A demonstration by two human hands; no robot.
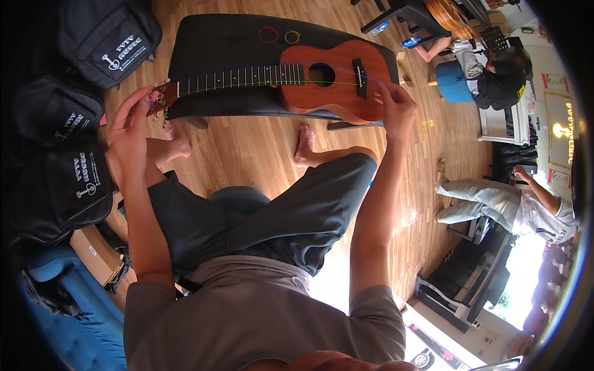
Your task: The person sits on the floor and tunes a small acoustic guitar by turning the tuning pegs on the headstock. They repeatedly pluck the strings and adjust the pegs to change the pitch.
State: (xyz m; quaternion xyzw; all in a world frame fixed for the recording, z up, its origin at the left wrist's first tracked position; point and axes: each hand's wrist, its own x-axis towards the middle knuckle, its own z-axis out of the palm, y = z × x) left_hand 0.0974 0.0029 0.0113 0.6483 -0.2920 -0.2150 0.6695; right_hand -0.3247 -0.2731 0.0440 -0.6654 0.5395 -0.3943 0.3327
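"Where's the ukulele [340,57]?"
"On the black tabletop [213,37]: left fingers [134,102] partly curled at its headstock [162,94], right fingers [385,93] nearly together just past its bridge [359,78]."
"Holding anything?"
"I can't tell."

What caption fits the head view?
Left hand at the headstock and right hand near the bridge of a ukulele on a black bench.
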